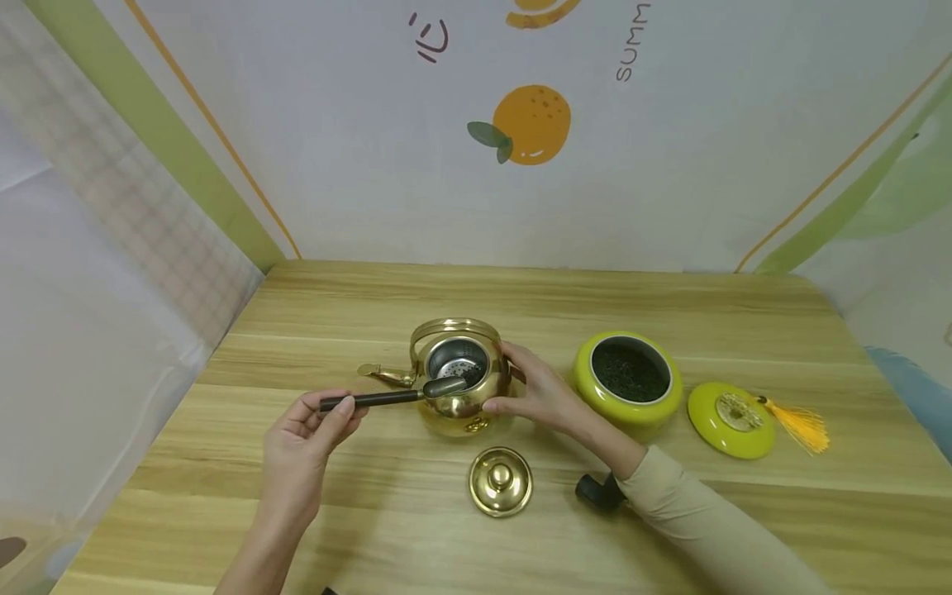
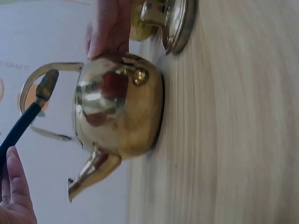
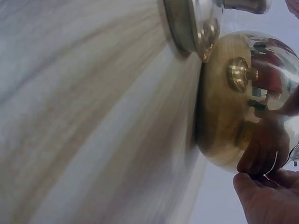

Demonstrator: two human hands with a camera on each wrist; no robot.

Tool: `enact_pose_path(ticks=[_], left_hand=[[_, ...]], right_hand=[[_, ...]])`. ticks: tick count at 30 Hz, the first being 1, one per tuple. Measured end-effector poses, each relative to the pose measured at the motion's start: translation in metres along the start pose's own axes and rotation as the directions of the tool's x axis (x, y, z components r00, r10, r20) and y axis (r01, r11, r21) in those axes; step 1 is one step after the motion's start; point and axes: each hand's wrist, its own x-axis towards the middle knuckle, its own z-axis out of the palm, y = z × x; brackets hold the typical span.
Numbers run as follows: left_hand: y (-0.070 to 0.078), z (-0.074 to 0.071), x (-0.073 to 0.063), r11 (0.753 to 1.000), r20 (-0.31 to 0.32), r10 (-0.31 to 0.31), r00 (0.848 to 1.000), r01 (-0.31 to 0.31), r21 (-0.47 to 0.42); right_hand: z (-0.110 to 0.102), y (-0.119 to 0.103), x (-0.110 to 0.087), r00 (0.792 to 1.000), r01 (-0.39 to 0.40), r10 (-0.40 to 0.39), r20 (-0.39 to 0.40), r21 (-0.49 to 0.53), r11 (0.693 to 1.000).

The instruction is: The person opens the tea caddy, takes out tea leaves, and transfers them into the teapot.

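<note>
A shiny gold teapot (image 1: 454, 406) stands lidless on the wooden table, its spout toward the left and its handle raised. Inside its steel strainer, dark bits of tea leaf show. My left hand (image 1: 297, 450) pinches the black handle of a tea scoop (image 1: 383, 398) between thumb and fingers. The scoop's metal head overlaps the teapot's mouth in the head view; in the left wrist view the scoop (image 2: 21, 126) is tilted above the pot. My right hand (image 1: 543, 392) grips the teapot's right side, thumb in front and fingers behind.
The gold teapot lid (image 1: 501, 482) lies in front of the pot. To the right stands a yellow-green jar (image 1: 587, 388) of dark tea leaves, beside its lid (image 1: 721, 438) with an orange tassel (image 1: 799, 426). A black object (image 1: 595, 493) lies by the right forearm.
</note>
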Motion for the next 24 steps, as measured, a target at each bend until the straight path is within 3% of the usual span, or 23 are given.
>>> enact_pose_path(ticks=[6, 11, 20, 24], left_hand=[[-0.001, -0.026, -0.001, 0.998, 0.103, -0.003, 0.995, 0.010, -0.068], [-0.003, -0.050, -0.001, 0.996, 0.129, -0.035, 0.991, 0.045, -0.076], [-0.012, -0.092, 0.010, 0.983, 0.046, -0.110, 0.993, 0.102, 0.154], [-0.026, -0.104, 0.020, 0.968, -0.059, -0.125, 0.990, 0.135, 0.212]], right_hand=[[0.000, 0.001, 0.000, 1.000, -0.001, 0.001, 0.000, -0.002, 1.000], [0.000, 0.001, 0.001, 1.000, 0.001, -0.001, 0.001, 0.011, 1.000], [0.001, 0.002, 0.001, 1.000, 0.001, -0.001, -0.001, 0.032, 0.999], [0.001, 0.001, 0.000, 1.000, -0.002, 0.002, -0.001, 0.038, 0.999]])
